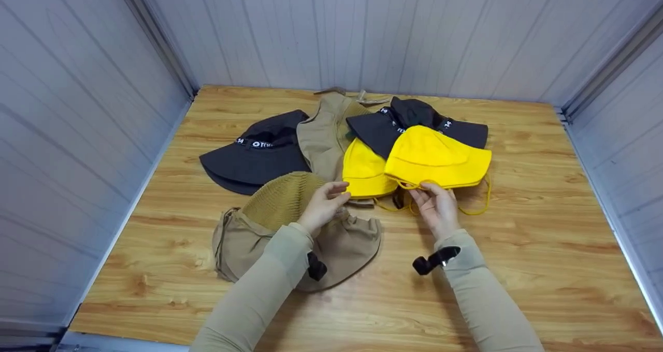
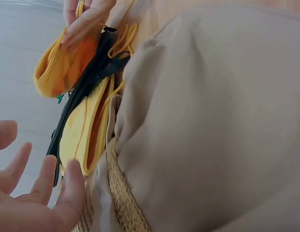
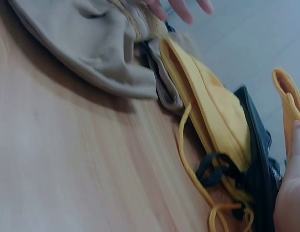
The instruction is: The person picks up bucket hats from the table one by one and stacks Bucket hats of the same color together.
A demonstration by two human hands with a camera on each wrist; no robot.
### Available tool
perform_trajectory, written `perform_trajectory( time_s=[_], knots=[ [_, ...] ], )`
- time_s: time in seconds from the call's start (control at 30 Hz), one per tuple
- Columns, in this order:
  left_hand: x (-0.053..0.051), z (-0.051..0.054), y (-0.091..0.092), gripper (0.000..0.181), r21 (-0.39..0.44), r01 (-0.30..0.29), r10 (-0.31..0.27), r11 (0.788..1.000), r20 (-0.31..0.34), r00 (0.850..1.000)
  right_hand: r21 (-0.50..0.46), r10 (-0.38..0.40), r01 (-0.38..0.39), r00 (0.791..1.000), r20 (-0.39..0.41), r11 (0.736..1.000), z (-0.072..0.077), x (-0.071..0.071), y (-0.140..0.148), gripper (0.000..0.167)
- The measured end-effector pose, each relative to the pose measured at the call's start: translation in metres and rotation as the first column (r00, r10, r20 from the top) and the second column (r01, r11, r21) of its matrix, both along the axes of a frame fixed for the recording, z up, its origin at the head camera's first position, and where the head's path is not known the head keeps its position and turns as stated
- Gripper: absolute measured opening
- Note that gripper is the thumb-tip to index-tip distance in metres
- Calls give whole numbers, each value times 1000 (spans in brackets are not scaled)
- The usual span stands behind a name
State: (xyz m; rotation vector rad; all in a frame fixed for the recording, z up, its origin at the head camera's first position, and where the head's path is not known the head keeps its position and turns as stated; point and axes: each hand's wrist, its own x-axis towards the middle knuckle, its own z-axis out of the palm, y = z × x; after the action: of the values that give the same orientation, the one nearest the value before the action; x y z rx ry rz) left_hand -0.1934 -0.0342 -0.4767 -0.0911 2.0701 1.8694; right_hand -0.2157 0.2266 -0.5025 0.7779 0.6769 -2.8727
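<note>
My right hand (image 1: 437,209) pinches the near brim edge of a yellow bucket hat (image 1: 435,152), raised off the table with its cord hanging down. Just left of it lies a second yellow bucket hat (image 1: 365,173), its cord trailing over the wood. My left hand (image 1: 325,207) hovers by that second hat's brim, above a tan hat (image 1: 344,259) with a ribbed mustard crown. In the left wrist view the fingers (image 2: 41,181) of this hand are spread loosely and hold nothing. Part of the tan hat is hidden under my left forearm.
A black bucket hat (image 1: 248,168) with a lettered band lies at the left. Another black hat (image 1: 422,113) sits behind the yellow ones. Between them is a second tan hat (image 1: 321,137), partly covered. White panels (image 1: 336,36) enclose the wooden table (image 1: 544,228) on three sides.
</note>
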Motion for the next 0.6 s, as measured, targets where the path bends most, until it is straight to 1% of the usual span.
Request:
perform_trajectory(
  time_s=[0.07, 0.13, 0.2, 0.3, 0.47, 0.6],
  knots=[
    [0, 3, 2, 47, 65, 6, -9, 998, 47, 999, 48, 5, -4, 1000, -22, 999, 4, 4, -9, 27],
    [0, 5, 5, 53, 132, 13, -24, 991, 83, 996, 90, 18, -13, 998, -56, 996, 7, 8, -17, 28],
    [-1, 8, 8, 58, 200, 17, -41, 980, 118, 992, 120, 27, -17, 996, -88, 993, 9, 13, -26, 28],
    [-2, 12, 12, 63, 276, 15, -58, 961, 151, 987, 149, 34, -16, 992, -120, 989, 13, 21, -39, 28],
    [-4, 16, 19, 66, 335, -13, -52, 942, 183, 982, 181, 42, -14, 987, -153, 983, 17, 31, -55, 34],
    [-2, 18, 22, 65, 359, -23, -42, 933, 174, 984, 210, 65, -27, 982, -177, 977, 17, 37, -63, 35]
  ],
)
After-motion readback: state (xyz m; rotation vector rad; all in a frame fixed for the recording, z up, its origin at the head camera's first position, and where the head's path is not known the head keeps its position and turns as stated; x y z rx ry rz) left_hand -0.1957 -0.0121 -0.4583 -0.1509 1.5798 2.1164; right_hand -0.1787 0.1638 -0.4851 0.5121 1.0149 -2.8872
